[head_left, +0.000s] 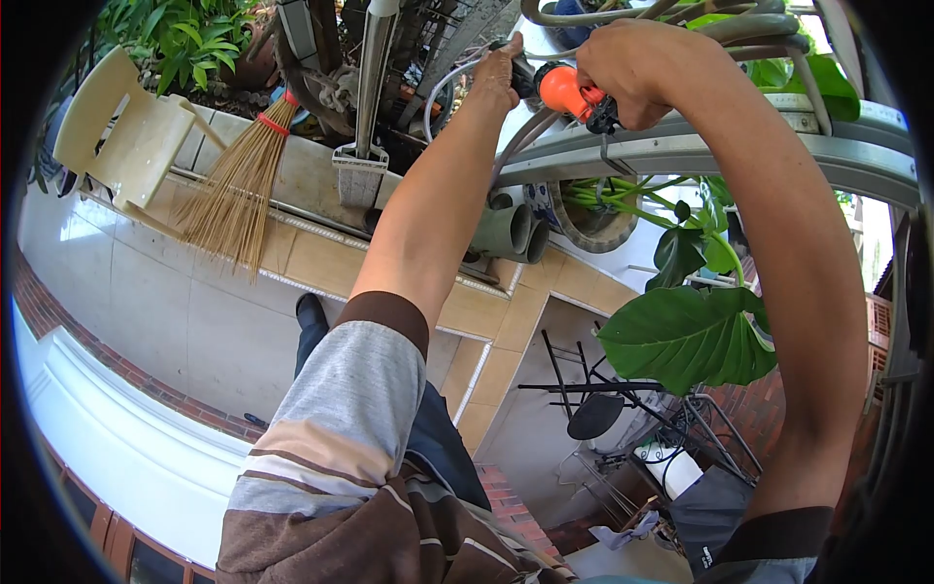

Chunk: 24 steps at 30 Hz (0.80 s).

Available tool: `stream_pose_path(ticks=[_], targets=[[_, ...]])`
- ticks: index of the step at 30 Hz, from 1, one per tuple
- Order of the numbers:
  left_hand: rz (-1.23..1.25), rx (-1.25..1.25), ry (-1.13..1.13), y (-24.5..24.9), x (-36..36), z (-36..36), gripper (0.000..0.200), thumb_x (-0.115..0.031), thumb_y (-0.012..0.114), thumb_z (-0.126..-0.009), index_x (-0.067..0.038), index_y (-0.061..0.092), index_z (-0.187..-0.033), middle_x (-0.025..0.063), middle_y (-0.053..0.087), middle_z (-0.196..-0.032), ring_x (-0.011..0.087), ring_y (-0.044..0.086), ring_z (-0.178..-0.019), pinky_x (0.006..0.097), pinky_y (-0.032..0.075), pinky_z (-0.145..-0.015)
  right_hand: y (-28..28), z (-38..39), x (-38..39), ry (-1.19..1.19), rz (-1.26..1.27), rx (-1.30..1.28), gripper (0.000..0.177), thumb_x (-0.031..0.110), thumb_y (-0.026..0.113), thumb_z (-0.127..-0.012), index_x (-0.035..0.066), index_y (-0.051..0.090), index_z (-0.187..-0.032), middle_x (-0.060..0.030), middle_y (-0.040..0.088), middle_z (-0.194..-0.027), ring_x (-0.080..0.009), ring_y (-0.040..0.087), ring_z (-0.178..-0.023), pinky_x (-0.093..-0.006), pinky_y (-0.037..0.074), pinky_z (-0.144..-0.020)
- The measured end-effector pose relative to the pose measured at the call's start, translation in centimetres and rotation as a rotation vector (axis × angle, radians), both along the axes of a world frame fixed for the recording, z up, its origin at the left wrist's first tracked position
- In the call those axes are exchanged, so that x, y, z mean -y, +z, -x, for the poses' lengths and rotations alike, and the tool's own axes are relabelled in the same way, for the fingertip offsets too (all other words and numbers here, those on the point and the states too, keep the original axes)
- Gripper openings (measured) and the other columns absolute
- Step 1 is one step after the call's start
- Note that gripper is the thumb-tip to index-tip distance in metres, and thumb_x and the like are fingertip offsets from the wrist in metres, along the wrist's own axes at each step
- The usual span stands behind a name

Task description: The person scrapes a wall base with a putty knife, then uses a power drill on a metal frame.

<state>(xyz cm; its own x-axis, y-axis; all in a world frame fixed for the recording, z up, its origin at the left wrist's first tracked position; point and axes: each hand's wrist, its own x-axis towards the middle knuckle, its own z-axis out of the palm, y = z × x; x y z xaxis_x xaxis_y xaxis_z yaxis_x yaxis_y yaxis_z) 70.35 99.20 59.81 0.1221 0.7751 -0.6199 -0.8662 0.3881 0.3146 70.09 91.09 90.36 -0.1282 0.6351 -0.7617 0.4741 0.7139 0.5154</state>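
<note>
An orange and black tool, perhaps a hose nozzle, is between my two hands near the top of the view. My left hand is closed around its dark left end, with the thumb pointing up. The fingers of my right hand are curled over its right end, close to a black part, and partly hide it. Thick grey-brown hoses run behind my right hand. Just below the tool passes a curved metal rail.
A cream chair, a stick broom and a metal-handled squeegee or mop stand at the left. Potted plants hang near the right, with a big leaf beside my right forearm. Below are a black metal rack and a tiled ledge.
</note>
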Motion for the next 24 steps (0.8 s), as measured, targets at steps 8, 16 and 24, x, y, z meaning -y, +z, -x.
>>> stream_pose_path(ticks=[8, 16, 24], targets=[[-0.076, 0.294, 0.015, 0.2, -0.4, -0.1, 0.021, -0.028, 0.060, -0.092, -0.009, 0.057, -0.099, 0.0101, 0.061, -0.085, 0.0309, 0.068, -0.068, 0.0563, 0.055, -0.067, -0.1, -0.3, 0.3, 0.018, -0.018, -0.019, 0.032, -0.002, 0.065, -0.055, 0.006, 0.072, -0.085, -0.0156, 0.068, -0.078, -0.0342, 0.067, -0.078, -0.0422, 0.055, -0.071], [0.063, 0.387, 0.088, 2.1, 0.4, 0.8, 0.033, -0.037, 0.052, -0.096, -0.007, 0.051, -0.109, 0.0112, 0.061, -0.089, 0.0351, 0.068, -0.069, 0.0579, 0.056, -0.065, 0.1, 0.2, 0.1, 0.005, 0.008, 0.056, 0.030, -0.002, 0.064, -0.054, 0.006, 0.071, -0.082, -0.0148, 0.068, -0.076, -0.0347, 0.067, -0.077, -0.0425, 0.055, -0.070], [0.045, 0.422, 0.009, 1.8, -0.2, 0.7, 0.029, -0.032, 0.046, -0.095, -0.005, 0.052, -0.101, 0.0153, 0.066, -0.086, 0.0301, 0.062, -0.059, 0.0504, 0.054, -0.059, -0.3, -0.3, 0.1, 0.055, 0.015, 0.025, 0.031, -0.002, 0.065, -0.055, 0.006, 0.072, -0.085, -0.0145, 0.068, -0.077, -0.0339, 0.067, -0.078, -0.0422, 0.055, -0.071]])
